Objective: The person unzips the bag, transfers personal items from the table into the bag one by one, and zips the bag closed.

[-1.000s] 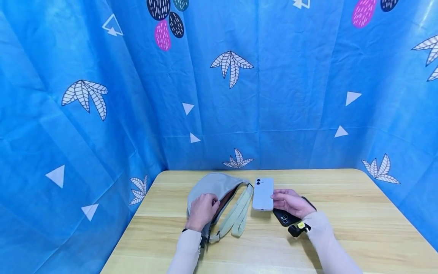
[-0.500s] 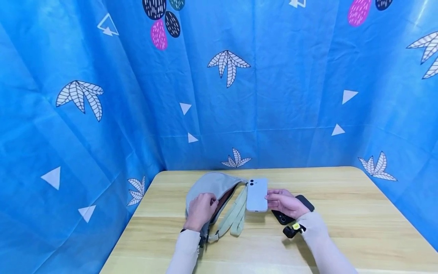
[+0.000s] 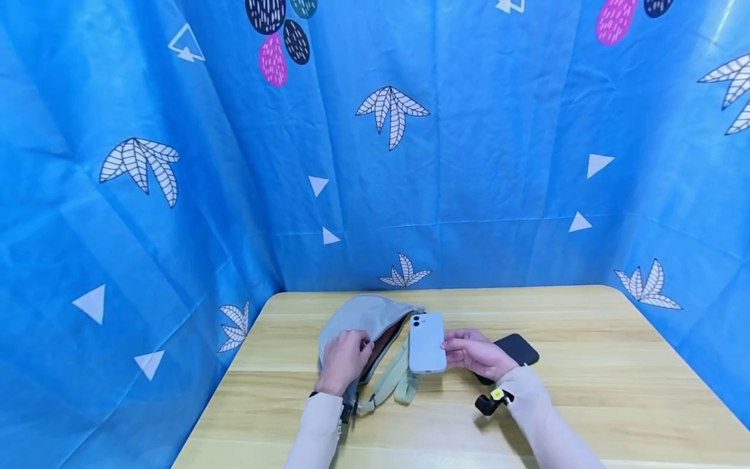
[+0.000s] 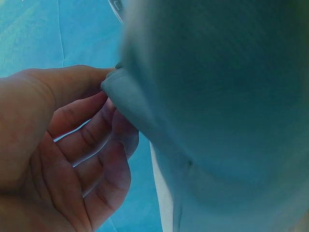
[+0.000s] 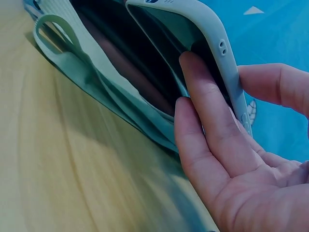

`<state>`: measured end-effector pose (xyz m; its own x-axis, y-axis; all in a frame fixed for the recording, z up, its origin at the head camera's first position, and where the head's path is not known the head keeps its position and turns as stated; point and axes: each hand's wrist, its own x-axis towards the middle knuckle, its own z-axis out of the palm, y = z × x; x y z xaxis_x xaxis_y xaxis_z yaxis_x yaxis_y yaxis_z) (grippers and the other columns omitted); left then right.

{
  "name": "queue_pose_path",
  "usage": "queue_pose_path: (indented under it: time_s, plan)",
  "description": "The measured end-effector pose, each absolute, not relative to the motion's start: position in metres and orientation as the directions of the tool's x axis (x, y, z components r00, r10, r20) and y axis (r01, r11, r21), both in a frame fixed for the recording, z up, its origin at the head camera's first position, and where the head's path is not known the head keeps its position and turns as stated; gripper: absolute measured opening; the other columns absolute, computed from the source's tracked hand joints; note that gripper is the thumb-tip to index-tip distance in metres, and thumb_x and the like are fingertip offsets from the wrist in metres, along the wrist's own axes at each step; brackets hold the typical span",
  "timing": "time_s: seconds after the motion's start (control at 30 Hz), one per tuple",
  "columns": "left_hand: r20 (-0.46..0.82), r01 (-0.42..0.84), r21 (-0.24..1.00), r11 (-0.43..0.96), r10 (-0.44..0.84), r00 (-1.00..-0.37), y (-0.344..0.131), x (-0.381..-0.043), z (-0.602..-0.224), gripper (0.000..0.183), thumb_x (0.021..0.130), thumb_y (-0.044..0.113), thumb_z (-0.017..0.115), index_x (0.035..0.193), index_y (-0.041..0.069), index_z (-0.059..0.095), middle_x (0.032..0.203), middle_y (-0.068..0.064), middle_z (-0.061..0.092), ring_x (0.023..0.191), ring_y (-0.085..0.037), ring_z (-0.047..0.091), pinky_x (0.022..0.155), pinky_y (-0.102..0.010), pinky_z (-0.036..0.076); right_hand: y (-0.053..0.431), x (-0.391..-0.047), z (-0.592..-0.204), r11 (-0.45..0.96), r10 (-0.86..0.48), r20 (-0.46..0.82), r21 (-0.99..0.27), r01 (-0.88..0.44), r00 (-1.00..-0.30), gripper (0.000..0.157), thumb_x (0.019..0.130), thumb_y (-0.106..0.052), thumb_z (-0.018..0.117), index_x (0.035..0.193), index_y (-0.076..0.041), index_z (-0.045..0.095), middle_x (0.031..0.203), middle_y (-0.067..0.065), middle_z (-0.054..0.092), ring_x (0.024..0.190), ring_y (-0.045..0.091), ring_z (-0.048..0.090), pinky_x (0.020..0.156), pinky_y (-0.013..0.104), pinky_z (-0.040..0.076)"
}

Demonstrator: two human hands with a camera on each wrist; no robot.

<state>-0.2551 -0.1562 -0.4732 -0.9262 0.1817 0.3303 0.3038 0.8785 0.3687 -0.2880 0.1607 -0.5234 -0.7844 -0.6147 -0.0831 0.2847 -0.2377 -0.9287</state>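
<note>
A grey waist bag (image 3: 359, 315) lies on the table with its zip side gaping to the right. My left hand (image 3: 346, 357) pinches the edge of the bag's opening; in the left wrist view the thumb and fingertips hold a fold of its fabric (image 4: 133, 99). A white phone (image 3: 426, 343), camera lenses facing up, is in my right hand (image 3: 473, 353), gripped by its right edge between thumb and fingers. It overlaps the bag's strap (image 3: 387, 384) in the head view. The right wrist view shows the phone's dark screen (image 5: 169, 24) facing the bag's open mouth (image 5: 130, 63).
A black phone (image 3: 518, 350) lies on the table (image 3: 592, 384) behind the right hand, partly hidden by it. Blue patterned curtain (image 3: 498, 163) hangs at the back and both sides of the table.
My right hand has carried the white phone leftward, from beside the strap to over it, near the bag's opening. The left hand keeps its hold on the bag's edge.
</note>
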Motion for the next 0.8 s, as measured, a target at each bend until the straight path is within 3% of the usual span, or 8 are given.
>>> queue_pose_path:
  time_s: [0.53,0.8]
  plan:
    - [0.331,0.300,0.364,0.882,0.179,-0.926,-0.156,-0.256,-0.472,0.011,0.095,0.022,0.072,0.087,0.017,0.078,0.082,0.002,0.075,0.065,-0.008,0.060,0.060,-0.033,0.051,0.132,-0.279,-0.526,-0.180,-0.639,-0.127,-0.934,0.308,-0.758,0.014,0.100,-0.002,0.056,0.112,-0.003,0.062,0.099,0.002,0.080,0.084,0.012,0.078,0.088,0.034,0.062]
    - [0.332,0.293,0.360,0.886,0.172,-0.928,-0.156,-0.255,-0.472,0.011,0.095,0.022,0.073,0.087,0.017,0.078,0.082,0.001,0.075,0.067,-0.009,0.063,0.062,-0.034,0.053,0.116,-0.275,-0.529,-0.169,-0.658,-0.136,-0.932,0.321,-0.740,0.016,0.101,0.002,0.052,0.109,-0.006,0.062,0.096,0.001,0.080,0.083,0.011,0.078,0.089,0.034,0.062]
